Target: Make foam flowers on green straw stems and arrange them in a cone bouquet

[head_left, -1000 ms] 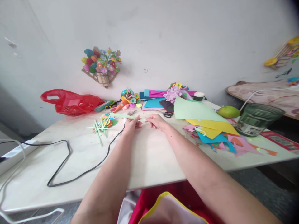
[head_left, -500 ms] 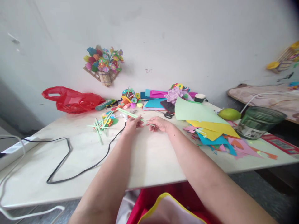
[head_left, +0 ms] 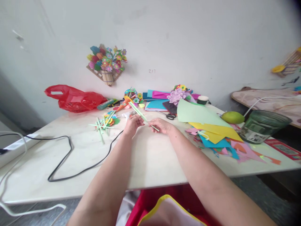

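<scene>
A light green paper strip (head_left: 137, 110) slants between my hands above the middle of the table. My left hand (head_left: 134, 125) is closed on its middle part, with the upper end sticking out beyond the fingers. The fingers of my right hand (head_left: 158, 125) pinch the strip near its lower end, which pokes out below them. To the left of my hands, several pale green strips (head_left: 100, 131) lie crossed in a loose pile, beside colourful paper flowers (head_left: 115, 120).
Scissors (head_left: 170, 116), green sheet (head_left: 195, 113), yellow paper (head_left: 211, 131) and scraps lie right, near a green fruit (head_left: 232, 117) and glass jar (head_left: 255, 127). A red bag (head_left: 77, 99) sits back left. A black cable (head_left: 82, 171) crosses the table (head_left: 150, 169).
The strip has turned to a steeper slant, and its lower end sticks out further past my right fingers. My left hand has tilted slightly. The whole view has shifted a little.
</scene>
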Available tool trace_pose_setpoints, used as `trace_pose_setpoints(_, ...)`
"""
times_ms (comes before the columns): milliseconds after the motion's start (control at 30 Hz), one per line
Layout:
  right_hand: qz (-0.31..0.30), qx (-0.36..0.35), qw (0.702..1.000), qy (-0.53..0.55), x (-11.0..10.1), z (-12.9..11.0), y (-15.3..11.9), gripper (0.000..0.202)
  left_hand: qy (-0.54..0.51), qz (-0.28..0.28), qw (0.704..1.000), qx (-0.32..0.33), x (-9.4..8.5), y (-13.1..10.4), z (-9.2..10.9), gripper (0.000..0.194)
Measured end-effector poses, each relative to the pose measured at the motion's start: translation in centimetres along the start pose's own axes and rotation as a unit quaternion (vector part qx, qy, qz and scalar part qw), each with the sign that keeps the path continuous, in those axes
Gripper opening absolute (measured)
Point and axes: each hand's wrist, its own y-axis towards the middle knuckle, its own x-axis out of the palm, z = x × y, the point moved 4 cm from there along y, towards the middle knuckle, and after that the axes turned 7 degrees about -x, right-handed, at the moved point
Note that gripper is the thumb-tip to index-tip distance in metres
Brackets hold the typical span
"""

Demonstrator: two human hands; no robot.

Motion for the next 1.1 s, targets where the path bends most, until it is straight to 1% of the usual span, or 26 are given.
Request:
trace_pose_setpoints(133, -0.008, -0.016, 1.0, 0.017, 0.3, -0.1, 0.1, 0.025, -0.003, -0.001, 1.0, 0.007, 0.2, -0.1, 0.1, 0.02)
trace_pose_setpoints(267, 0.007, -0.016, 0.999, 0.03, 0.8, -0.3, 0.1, 0.023, -0.007, -0.013, 1.0, 0.002, 0.5, -0.1, 0.0, 0.019)
trace_pose_setpoints(433, 0.029, -0.004, 0.999, 0.028, 1.3, -0.5, -0.1, 0.019, -0.01, 0.023, 1.0, 0.009, 0.2, -0.2, 0.0, 0.017)
trace_pose_setpoints(500, 0.034, -0.004, 0.999, 0.026, 1.4, -0.7, -0.2, 0.017, -0.015, 0.029, 0.999, 0.006, 0.2, -0.2, -0.1, 0.017)
trace_pose_setpoints(667, 0.045, -0.024, 0.998, 0.026, 1.4, -0.9, -0.2, 0.012, -0.041, 0.05, 0.998, -0.024, 0.1, 0.1, -0.5, 0.014)
trace_pose_setpoints(833, 0.043, -0.035, 0.998, 0.033, 1.3, -0.6, 0.0, 0.007, -0.045, 0.044, 0.995, -0.074, 0.1, 0.1, -0.7, 0.016)
trace_pose_setpoints(900, 0.045, -0.04, 0.998, 0.034, 1.3, -0.6, 0.0, 0.007, -0.037, 0.049, 0.995, -0.083, 0.1, 0.1, -0.7, 0.016)
trace_pose_setpoints(967, 0.045, -0.039, 0.998, 0.032, 1.3, -0.6, 0.0, 0.007, -0.033, 0.049, 0.996, -0.073, 0.1, 0.0, -0.5, 0.017)
trace_pose_setpoints(1100, 0.039, -0.031, 0.999, 0.02, 1.3, -0.5, 0.0, 0.009, -0.027, 0.043, 0.998, -0.032, 0.2, -0.1, -0.2, 0.019)
